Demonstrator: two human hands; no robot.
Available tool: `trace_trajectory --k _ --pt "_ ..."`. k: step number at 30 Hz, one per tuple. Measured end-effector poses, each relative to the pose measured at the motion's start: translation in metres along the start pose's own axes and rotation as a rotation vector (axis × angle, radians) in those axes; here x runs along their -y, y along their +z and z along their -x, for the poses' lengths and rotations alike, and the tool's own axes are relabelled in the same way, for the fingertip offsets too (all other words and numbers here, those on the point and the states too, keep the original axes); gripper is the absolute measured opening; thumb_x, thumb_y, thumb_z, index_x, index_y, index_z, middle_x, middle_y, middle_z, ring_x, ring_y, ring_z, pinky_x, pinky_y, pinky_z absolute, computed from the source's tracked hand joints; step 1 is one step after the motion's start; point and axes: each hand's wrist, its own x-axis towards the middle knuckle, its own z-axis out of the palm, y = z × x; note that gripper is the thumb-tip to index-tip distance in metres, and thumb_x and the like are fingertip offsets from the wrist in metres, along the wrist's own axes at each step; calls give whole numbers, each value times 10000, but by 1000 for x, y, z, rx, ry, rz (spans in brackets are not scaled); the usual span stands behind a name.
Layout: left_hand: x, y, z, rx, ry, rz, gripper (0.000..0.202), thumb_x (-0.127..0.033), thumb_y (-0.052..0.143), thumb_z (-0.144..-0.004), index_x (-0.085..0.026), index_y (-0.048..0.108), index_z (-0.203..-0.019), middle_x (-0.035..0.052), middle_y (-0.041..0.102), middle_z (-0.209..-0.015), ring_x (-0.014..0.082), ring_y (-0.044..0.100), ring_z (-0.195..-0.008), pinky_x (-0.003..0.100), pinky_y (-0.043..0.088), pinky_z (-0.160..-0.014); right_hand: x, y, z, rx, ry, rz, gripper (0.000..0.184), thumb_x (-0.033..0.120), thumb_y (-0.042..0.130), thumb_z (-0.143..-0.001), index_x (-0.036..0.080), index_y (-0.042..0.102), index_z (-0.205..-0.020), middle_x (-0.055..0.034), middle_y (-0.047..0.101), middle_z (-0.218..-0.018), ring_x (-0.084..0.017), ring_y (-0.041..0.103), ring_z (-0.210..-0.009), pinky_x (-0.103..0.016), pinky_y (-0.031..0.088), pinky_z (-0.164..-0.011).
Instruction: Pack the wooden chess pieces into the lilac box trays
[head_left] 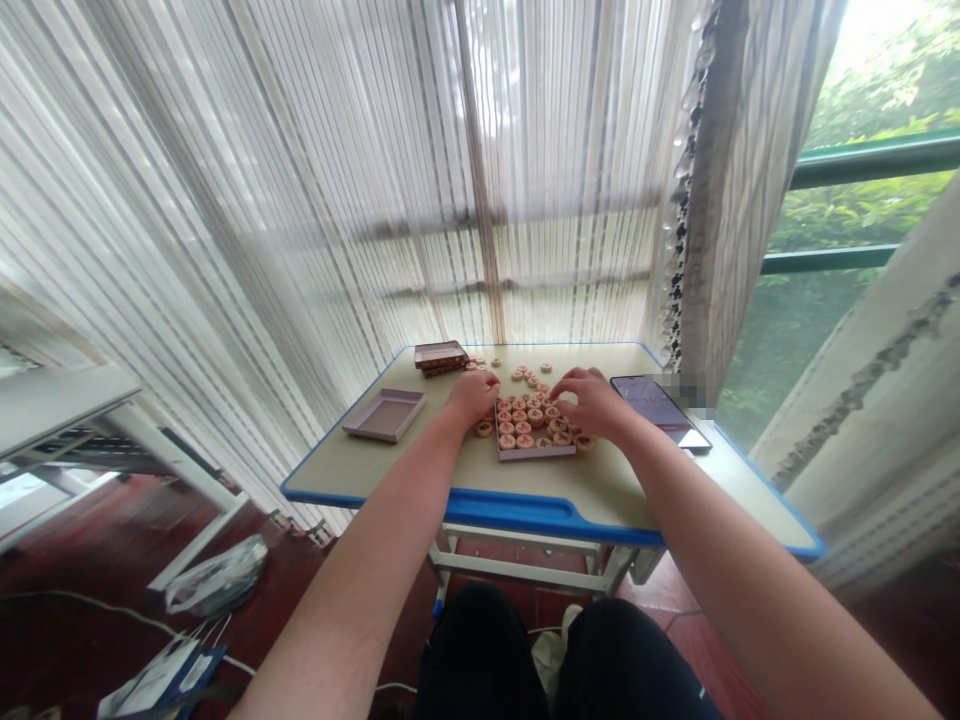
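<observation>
An open shallow box (537, 453) stands on the small desk, with several round wooden xiangqi pieces (525, 441) laid in rows inside it, their carved characters facing up. My left hand (474, 396) is at the box's far left corner with its fingers curled; whatever they grip, if anything, is hidden. Over the box's right side, my right hand (592, 402) has bent fingers, their tips close together just above the pieces. What lies between those fingertips is too small to make out. Loose pieces (484, 429) lie beside the box on both sides, and more are scattered behind it.
An empty shallow box lid (385, 415) lies at the desk's left, and stacked dark boxes (440, 356) stand at the back left. A phone (660, 412) rests on the right. The desk (420, 470) has a blue edge; a sheer curtain (360, 200) hangs behind it.
</observation>
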Motion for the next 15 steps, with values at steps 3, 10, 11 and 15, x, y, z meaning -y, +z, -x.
trace_trajectory --k 3,10,11,15 --pt "1 0 -1 -8 -41 9 256 -254 485 -803 -179 691 -934 65 694 -967 177 608 -946 280 440 -898 -19 2 -5 -53 236 125 362 152 502 -719 193 676 -1034 -133 588 -1090 -281 497 -1039 -392 356 -939" --pt "-2 -3 1 -2 -56 13 257 -248 481 -809 -187 686 -952 58 691 -982 173 604 -963 277 436 -913 -25 0 -5 194 405 33 300 205 540 -683 202 718 -924 -67 703 -826 -200 627 -759 -264 454 -669" --pt "-2 -3 1 0 -53 9 256 -248 482 -808 -185 687 -948 59 691 -977 174 605 -956 277 436 -910 -24 -1 -4 223 397 18 280 217 550 -679 207 724 -899 -57 706 -784 -190 628 -721 -253 450 -637" --pt "-2 -1 1 14 -29 -4 248 -249 491 -804 -184 688 -940 58 691 -973 175 604 -939 276 432 -903 -22 2 -5 230 359 18 288 210 571 -674 210 726 -917 -50 717 -816 -182 632 -727 -244 450 -636"
